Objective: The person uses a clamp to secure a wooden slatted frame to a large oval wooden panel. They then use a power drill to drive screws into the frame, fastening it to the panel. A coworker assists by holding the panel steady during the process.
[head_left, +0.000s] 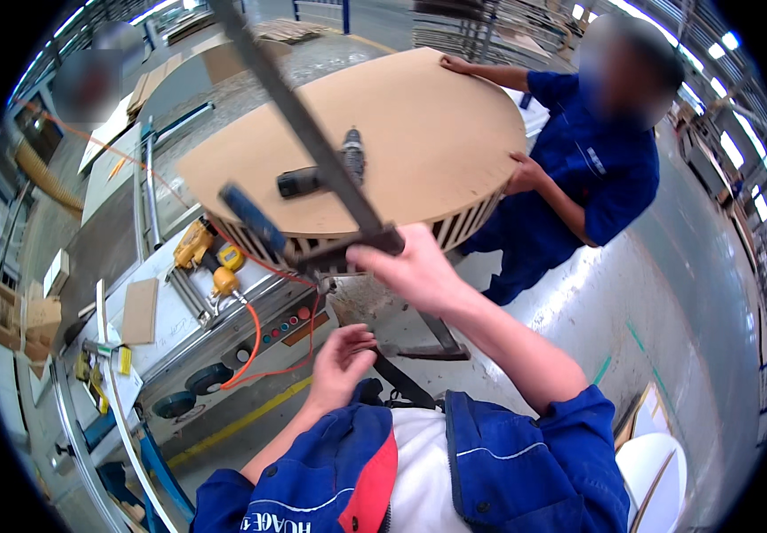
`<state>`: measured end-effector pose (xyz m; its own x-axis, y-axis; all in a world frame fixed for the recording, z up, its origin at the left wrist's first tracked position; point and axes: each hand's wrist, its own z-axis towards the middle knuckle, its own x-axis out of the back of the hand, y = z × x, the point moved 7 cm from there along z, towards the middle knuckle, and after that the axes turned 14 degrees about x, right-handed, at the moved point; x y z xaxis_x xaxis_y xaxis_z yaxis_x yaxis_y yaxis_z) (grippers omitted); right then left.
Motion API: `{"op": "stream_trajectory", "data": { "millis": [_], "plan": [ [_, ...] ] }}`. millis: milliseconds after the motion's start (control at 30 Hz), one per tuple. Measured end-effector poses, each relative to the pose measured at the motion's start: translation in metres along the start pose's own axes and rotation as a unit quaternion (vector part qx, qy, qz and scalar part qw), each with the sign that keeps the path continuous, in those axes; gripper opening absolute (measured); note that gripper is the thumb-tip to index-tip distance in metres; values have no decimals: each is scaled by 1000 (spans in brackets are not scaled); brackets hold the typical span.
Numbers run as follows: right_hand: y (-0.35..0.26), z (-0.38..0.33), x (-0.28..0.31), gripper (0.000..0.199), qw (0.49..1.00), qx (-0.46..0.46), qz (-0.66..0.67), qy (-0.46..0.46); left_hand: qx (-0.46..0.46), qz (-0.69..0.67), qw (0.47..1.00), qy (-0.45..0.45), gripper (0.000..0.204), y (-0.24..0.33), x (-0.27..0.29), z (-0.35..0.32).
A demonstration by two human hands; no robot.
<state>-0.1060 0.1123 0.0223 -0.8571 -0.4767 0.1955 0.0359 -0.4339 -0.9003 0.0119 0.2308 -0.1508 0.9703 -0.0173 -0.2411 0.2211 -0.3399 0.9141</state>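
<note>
A long metal bar clamp (299, 115) with a blue handle is tilted up in front of me. My right hand (415, 266) is closed around its lower end, beside the jaw. Behind it stands a large rounded wooden piece (437, 133) with a flat tan top and slats beneath its curved edge. On that top lies a cordless drill (353, 158), partly covered by the clamp bar. My left hand (343, 360) hovers before my body, fingers loosely bent and apart, with nothing visible in it.
Across to the right a person in blue (597, 160) has both hands on the top's edge. A yellow nail gun (208, 253) with an orange hose rests on the machine table (166, 311) at left. White boards (655, 471) stand low at the right.
</note>
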Motion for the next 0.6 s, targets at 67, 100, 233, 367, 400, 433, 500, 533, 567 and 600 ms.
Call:
{"op": "stream_trajectory", "data": {
  "millis": [67, 100, 233, 367, 400, 433, 500, 533, 567, 600],
  "plan": [
    [-2, 30, -11, 20, 998, -9, 47, 44, -103, 157, 982, 16, 56, 19, -3, -7],
    [4, 42, -15, 23, 995, -53, 56, 58, -170, 247, 952, 59, 64, 33, -3, -12],
    [11, 77, -44, 28, 973, -43, 197, 110, -263, 339, 889, 159, 67, 70, 1, -27],
    [30, 87, -75, 32, 941, -56, 306, 133, -194, 398, 848, 290, 54, 77, 21, -32],
    [36, 86, -81, 31, 931, -66, 328, 143, -201, 403, 826, 339, 43, 79, 28, -36],
    [43, 86, -86, 32, 923, -82, 344, 154, -197, 414, 811, 363, 38, 79, 32, -39],
    [58, 83, -96, 35, 907, -116, 369, 164, -181, 426, 788, 405, 31, 78, 40, -45],
    [65, 82, -98, 37, 906, -128, 367, 167, -188, 428, 776, 424, 29, 80, 41, -50],
    [72, 80, -100, 37, 896, -136, 388, 168, -184, 428, 763, 448, 28, 81, 42, -55],
    [81, 78, -101, 38, 885, -156, 402, 174, -183, 436, 755, 455, 27, 83, 40, -59]
  ]
}}
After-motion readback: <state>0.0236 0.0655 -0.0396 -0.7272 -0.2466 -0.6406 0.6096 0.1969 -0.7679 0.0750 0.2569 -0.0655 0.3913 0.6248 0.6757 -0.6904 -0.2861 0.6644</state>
